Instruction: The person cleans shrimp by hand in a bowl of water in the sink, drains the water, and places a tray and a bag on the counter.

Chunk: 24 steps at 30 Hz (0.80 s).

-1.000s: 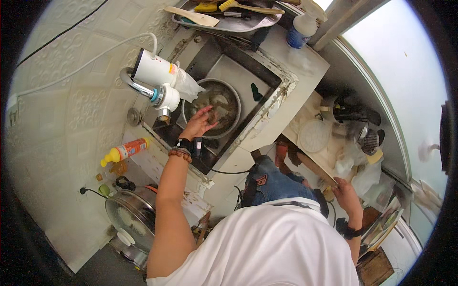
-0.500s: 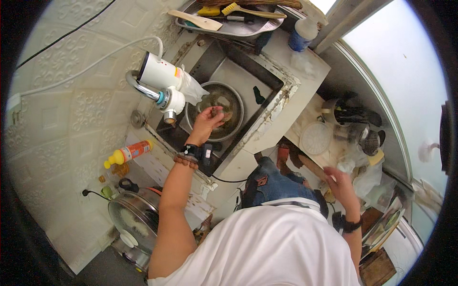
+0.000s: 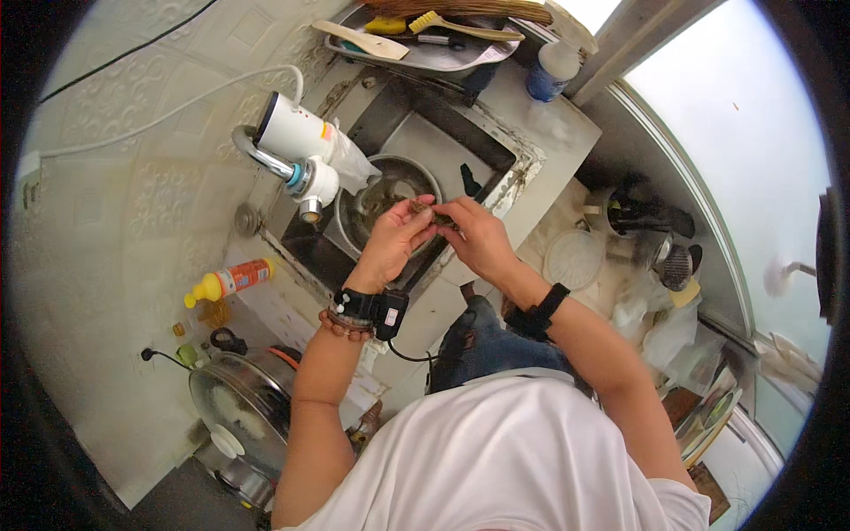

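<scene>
Left fingers (image 3: 413, 225) and right fingers (image 3: 456, 212) pinch something brown (image 3: 440, 219) (mostly hidden) above a bowl (image 3: 339, 221).

Basin (image 3: 341, 221) in sink (image 3: 440, 146), faucet (image 3: 315, 181) left of basin. Tray (image 3: 482, 56) behind sink. Bottle (image 3: 232, 282) left of sink, pan (image 3: 232, 398) nearer than bottle.

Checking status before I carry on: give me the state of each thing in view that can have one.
Left hand: closed on small brown piece
Right hand: pinching the same piece
Metal basin: in the sink, holding murky liquid
Faucet: no stream visible
Pot: glass lid on
Orange-labelled bottle: yellow cap on
Wooden spatula: lying on tray
</scene>
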Tool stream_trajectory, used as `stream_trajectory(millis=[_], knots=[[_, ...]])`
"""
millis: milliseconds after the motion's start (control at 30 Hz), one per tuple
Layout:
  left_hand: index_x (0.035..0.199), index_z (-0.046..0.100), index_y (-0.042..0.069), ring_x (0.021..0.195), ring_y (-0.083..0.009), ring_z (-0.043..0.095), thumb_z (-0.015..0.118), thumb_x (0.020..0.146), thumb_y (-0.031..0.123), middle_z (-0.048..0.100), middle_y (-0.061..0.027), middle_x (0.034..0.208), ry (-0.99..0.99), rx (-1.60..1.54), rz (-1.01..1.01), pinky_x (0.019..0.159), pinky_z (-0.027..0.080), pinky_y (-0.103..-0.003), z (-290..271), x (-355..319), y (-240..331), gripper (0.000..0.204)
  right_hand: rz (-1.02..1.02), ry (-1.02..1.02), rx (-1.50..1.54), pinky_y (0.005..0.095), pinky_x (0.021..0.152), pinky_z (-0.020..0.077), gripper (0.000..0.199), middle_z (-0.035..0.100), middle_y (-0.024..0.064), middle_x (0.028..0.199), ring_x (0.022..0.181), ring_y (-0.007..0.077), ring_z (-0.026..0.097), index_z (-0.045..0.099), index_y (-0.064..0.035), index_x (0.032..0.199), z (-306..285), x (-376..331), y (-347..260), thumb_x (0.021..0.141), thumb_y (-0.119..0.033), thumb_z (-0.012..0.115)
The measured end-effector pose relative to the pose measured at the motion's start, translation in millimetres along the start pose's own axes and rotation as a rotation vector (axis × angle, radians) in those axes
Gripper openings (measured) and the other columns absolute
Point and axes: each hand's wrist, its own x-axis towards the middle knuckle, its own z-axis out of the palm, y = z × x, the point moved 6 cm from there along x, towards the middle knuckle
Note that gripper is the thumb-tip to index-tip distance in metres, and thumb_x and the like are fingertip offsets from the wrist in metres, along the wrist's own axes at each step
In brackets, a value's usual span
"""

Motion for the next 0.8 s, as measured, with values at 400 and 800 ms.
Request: stream_trajectory(millis=[400, 800], knots=[[0.108, 0.055, 0.004, 0.087, -0.0104, 0.06, 0.056, 0.09, 0.019, 0.062, -0.0046, 0.099, 0.149, 0.099, -0.001, 0.078, 0.05, -0.023, -20.1, -11.4, 5.7, 0.023, 0.219, -0.018, 0.164, 0.0354, 0.061, 0.0481, 0.012, 0.059, 0.0128, 0.08, 0.07, 0.0287, 0.059, 0.055, -0.0027, 0.091, 21.7, -1.2, 15.3, 0.08, -0.005, 0.059], [0.102, 0.056, 0.004, 0.092, -0.0154, 0.06, 0.052, 0.091, 0.015, 0.061, -0.0069, 0.096, 0.187, -0.087, 0.111, 0.082, 0.05, -0.027, -51.2, -16.1, 23.0, 0.015, 0.724, -0.253, 1.066, 0.0231, 0.062, 0.0461, 0.014, 0.06, 0.0028, 0.082, 0.067, 0.0106, 0.057, 0.057, -0.0016, 0.099, 55.6, -21.7, 43.5, 0.088, -0.009, 0.054]])
